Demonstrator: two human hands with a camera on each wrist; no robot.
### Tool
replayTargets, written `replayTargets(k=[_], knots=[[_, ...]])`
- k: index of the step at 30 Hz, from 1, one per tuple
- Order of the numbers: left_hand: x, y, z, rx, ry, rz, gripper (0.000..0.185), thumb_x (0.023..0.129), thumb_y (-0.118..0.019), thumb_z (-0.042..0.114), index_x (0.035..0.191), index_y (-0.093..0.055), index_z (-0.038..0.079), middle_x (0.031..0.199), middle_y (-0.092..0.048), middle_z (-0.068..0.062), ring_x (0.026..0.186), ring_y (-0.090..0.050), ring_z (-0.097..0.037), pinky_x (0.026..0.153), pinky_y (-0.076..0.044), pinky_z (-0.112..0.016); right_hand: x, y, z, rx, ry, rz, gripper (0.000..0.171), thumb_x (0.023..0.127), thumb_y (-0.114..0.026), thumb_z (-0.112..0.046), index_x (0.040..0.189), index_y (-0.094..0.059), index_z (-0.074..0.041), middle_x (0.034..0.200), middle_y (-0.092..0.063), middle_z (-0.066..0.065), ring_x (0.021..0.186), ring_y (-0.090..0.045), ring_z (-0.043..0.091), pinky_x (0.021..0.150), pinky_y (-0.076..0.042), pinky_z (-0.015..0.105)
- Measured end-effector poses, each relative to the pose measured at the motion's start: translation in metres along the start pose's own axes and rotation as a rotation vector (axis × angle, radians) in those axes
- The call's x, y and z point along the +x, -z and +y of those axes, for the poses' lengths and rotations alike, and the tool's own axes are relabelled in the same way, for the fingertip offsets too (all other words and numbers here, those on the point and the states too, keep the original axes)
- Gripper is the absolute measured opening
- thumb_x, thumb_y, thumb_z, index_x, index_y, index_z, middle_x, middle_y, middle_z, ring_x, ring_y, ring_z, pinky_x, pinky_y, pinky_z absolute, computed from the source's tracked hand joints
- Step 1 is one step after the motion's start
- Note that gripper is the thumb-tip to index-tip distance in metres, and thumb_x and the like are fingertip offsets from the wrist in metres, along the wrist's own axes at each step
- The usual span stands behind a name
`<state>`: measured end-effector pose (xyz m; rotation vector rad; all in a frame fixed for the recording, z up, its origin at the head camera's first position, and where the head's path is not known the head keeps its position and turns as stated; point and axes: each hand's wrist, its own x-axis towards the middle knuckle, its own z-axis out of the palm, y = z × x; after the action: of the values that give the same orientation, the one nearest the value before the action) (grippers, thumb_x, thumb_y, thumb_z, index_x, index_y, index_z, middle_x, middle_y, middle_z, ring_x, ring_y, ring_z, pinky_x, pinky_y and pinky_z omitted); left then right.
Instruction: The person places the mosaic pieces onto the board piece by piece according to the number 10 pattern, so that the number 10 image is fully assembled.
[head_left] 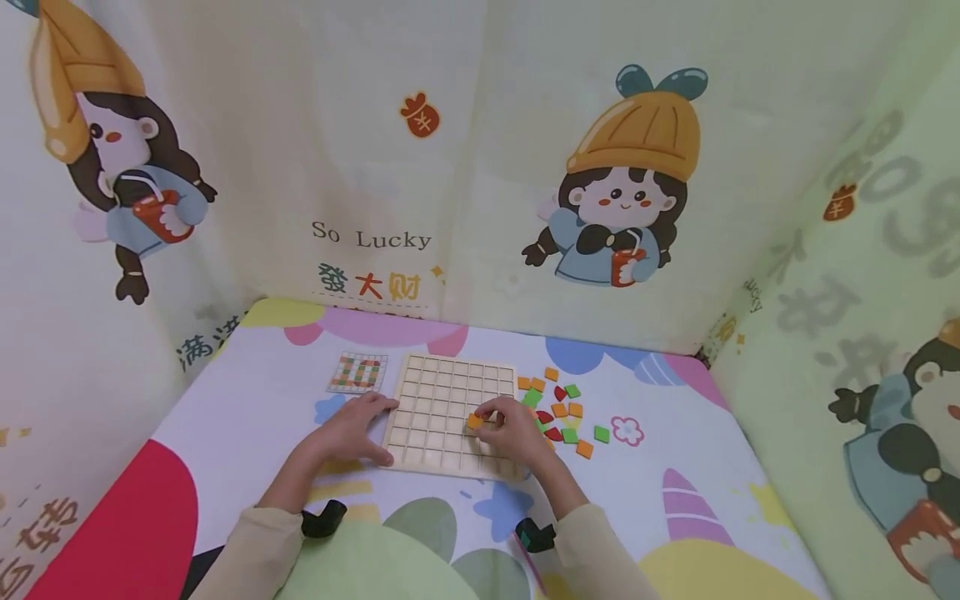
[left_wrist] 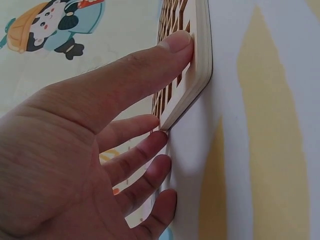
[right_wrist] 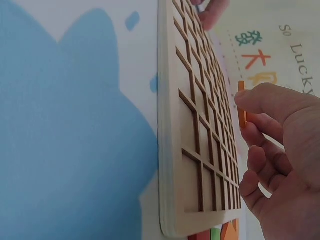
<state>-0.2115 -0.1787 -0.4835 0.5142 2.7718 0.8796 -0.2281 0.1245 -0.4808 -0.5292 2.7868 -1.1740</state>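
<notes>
A wooden grid board point(head_left: 431, 408) with rows of square cells lies on the table. My left hand point(head_left: 351, 432) rests at its left edge. In the left wrist view, the thumb point(left_wrist: 175, 52) presses on the board's rim and the other fingers lie loosely by the side, the index touching near the corner. Over the right half of the board, my right hand point(head_left: 516, 429) pinches a small orange square tile point(head_left: 475, 422) between thumb and fingers. The right wrist view has this tile point(right_wrist: 242, 117) held on edge, raised above the cells.
Loose orange, green and red tiles point(head_left: 575, 410) are scattered right of the board; the red ones look rounded. A small pattern card point(head_left: 357, 372) with a coloured grid lies behind my left hand. Printed curtains point(head_left: 480, 167) surround the patterned tabletop point(head_left: 622, 483).
</notes>
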Motion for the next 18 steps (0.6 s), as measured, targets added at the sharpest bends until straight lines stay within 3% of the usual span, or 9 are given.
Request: replayTargets(k=[18], knots=[[-0.003, -0.002, 0.002, -0.025, 0.02, -0.022, 0.09, 0.066, -0.088, 0.035, 0.142, -0.047, 0.01, 0.144, -0.042, -0.017, 0.131, -0.04, -0.041, 0.103, -0.038, -0.058, 0.012, -0.033, -0.017, 0.029, 0.024, -0.09, 0.02, 0.082, -0.072, -0.017, 0.102, -0.071, -0.017, 0.096, -0.063, -0.004, 0.078, -0.05, 0.013, 0.067, -0.044, 0.022]])
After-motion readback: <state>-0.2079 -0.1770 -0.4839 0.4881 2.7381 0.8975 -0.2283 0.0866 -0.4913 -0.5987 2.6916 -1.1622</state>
